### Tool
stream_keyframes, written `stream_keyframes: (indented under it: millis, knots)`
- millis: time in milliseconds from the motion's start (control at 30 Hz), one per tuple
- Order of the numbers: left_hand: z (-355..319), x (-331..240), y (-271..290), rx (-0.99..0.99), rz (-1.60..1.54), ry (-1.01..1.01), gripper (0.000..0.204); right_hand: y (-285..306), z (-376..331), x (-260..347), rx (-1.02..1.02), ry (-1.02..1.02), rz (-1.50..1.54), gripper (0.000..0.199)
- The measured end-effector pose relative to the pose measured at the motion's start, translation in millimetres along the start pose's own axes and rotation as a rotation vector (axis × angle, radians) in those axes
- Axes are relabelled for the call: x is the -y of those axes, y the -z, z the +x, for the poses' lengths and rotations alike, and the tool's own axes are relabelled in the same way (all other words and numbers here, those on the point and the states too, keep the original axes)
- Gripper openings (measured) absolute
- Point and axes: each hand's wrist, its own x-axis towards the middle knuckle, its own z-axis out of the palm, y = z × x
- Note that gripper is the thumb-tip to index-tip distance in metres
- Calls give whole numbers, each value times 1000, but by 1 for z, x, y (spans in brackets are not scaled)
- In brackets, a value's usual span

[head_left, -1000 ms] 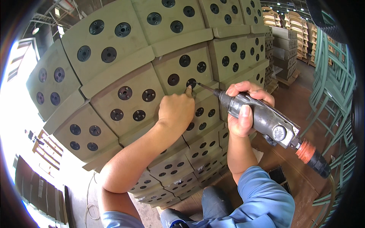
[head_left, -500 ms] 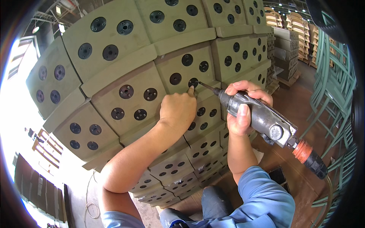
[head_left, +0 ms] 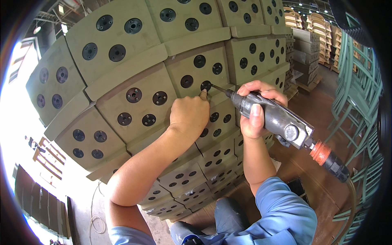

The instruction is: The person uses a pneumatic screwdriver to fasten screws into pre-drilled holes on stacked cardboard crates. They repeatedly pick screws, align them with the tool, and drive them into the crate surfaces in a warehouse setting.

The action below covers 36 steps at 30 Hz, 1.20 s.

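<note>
My right hand (head_left: 261,107) grips a black and grey pneumatic screwdriver (head_left: 277,118) with an orange and black hose coupling. Its long bit (head_left: 218,88) reaches up and left to a round black disc-shaped fitting (head_left: 206,85) on an olive-tan panel (head_left: 192,53). My left hand (head_left: 190,114) is curled, with a fingertip pressed at the lower edge of that disc, beside the bit's tip. Whatever its folded fingers hold is hidden. Other black discs (head_left: 134,95) with small screws or holes sit in groups on the stacked panels.
The panels rise in a tall stack before me. Green metal frames (head_left: 355,90) crowd the right, with stacked brown pieces (head_left: 306,53) and pale curved wooden parts (head_left: 318,28) behind. An air hose (head_left: 352,204) hangs from the tool; a cord (head_left: 93,216) lies at lower left.
The screwdriver and my right hand have shifted slightly left in view, its back end a little higher. My left fingertip stays at the same disc, and the bit remains at it.
</note>
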Motion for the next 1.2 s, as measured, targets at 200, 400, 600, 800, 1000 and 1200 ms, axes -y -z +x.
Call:
stream_keyframes:
  millis: [200,400,600,800,1000,1200]
  knots:
    - [1,-1,2,33,4,11,53,-1,-1,-2,0,-9,39,37]
    - [-2,-4,4,-4,24,26,52,2,-2,-6,35,28,52,36]
    - [-2,-3,5,30,1,44,52,-3,-1,-3,24,-3,39,37]
    - [-2,-3,5,23,-22,32,52,5,-3,-8,17,-5,67,38]
    - [-2,-2,6,48,-38,44,54,-3,-1,-6,113,53,20,37]
    - [-2,-3,11,66,-59,32,55,-4,-4,-8,62,40,73,41]
